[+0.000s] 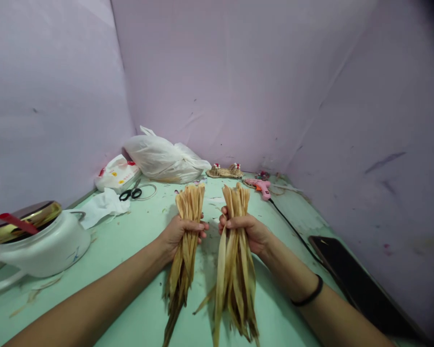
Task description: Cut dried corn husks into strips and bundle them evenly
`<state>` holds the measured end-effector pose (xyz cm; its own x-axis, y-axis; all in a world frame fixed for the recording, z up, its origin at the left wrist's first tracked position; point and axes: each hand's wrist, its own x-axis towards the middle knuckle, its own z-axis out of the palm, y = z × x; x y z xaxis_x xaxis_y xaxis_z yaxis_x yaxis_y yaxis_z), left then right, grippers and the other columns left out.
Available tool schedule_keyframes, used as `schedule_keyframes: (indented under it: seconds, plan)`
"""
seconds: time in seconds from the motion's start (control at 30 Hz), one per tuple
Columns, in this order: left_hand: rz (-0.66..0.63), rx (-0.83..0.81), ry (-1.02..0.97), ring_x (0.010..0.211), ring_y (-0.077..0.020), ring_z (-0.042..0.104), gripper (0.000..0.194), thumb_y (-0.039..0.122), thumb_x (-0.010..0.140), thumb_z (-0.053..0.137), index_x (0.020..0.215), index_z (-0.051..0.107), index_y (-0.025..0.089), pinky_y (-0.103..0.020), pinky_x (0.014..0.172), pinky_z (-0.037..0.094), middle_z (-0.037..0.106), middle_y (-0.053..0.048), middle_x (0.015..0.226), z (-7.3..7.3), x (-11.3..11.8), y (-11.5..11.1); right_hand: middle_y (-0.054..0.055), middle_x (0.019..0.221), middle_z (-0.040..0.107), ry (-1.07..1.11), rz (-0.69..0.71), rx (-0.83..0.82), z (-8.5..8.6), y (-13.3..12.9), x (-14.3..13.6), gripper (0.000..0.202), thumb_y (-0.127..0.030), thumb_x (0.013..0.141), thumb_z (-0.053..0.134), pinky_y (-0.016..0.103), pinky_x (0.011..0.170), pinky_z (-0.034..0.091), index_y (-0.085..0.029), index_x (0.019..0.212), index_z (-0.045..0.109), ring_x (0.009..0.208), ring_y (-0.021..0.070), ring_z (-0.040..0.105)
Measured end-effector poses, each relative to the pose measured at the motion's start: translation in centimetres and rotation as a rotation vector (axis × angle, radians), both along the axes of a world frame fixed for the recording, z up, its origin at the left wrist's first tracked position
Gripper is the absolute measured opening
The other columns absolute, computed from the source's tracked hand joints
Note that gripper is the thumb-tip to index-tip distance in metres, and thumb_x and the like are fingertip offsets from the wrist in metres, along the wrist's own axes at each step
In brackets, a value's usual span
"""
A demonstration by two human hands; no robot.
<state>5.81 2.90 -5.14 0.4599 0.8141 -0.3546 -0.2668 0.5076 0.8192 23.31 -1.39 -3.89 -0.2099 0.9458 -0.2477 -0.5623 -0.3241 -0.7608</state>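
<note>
Near the middle of the view, my left hand (177, 233) is closed around a bundle of dry tan leaf strips (188, 207), its thumb lying across the front. Beside it, my right hand (251, 230) grips a second bundle of dry strips (236, 205), fuller and more spread at the bottom. Both bundles are upright, their even ends on top and their loose, darker tips hanging down towards me. A small gap separates the two hands. A black band circles my right wrist.
On the green table (141, 231) are a white teapot (54, 246), black scissors (131, 193), tissues (117, 174), a white plastic bag (162, 156), a woven piece (224, 172), a corded pink glue gun (262, 187) and a dark phone-like slab (361, 284). Walls enclose the back and sides.
</note>
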Motion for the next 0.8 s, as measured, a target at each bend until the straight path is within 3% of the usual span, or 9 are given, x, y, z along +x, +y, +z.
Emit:
schedule_keyframes:
  seconds: [0.27,0.43,0.63,0.8]
  plan:
    - [-0.013,0.031,-0.045,0.039,-0.0085,0.053,0.022,0.001,0.055,0.061,0.075,0.057,0.010,-0.017,0.037,0.042,0.062,-0.002,0.055,-0.3,0.1,-0.1,-0.007,0.051,0.042,0.145,0.134,0.009,-1.2,-0.2,0.8,0.022,-0.010,0.045,0.051,0.018,0.048,0.038,-0.020,0.064,0.046,0.049,0.0070,0.042]
    - [-0.027,0.034,-0.041,0.039,-0.0086,0.052,0.021,0.002,0.056,0.061,0.075,0.058,0.010,-0.017,0.036,0.042,0.062,-0.002,0.055,-0.4,0.2,-0.3,-0.008,0.053,0.042,0.188,0.044,0.008,-1.2,-0.1,0.6,0.043,-0.007,0.045,0.051,0.018,0.050,0.043,-0.019,0.086,0.056,0.049,0.0070,0.042]
    - [-0.021,-0.007,-0.015,0.046,-0.0106,0.058,0.023,0.001,0.054,0.060,0.076,0.062,0.009,-0.018,0.040,0.045,0.065,-0.005,0.060,-0.3,0.3,-0.5,-0.008,0.054,0.045,0.166,0.031,-0.031,-0.8,0.0,0.3,0.031,-0.007,0.046,0.060,0.022,0.058,0.049,-0.017,0.074,0.056,0.048,0.0055,0.044]
    - [-0.006,0.031,-0.021,0.050,-0.0121,0.059,0.024,0.000,0.050,0.062,0.073,0.066,0.007,-0.020,0.044,0.048,0.063,-0.003,0.058,-0.2,0.5,-0.7,-0.008,0.049,0.040,0.028,-0.089,0.051,-0.5,0.0,-0.9,0.023,-0.011,0.049,0.071,0.012,0.034,0.024,-0.015,0.062,0.053,0.039,0.0012,0.029]
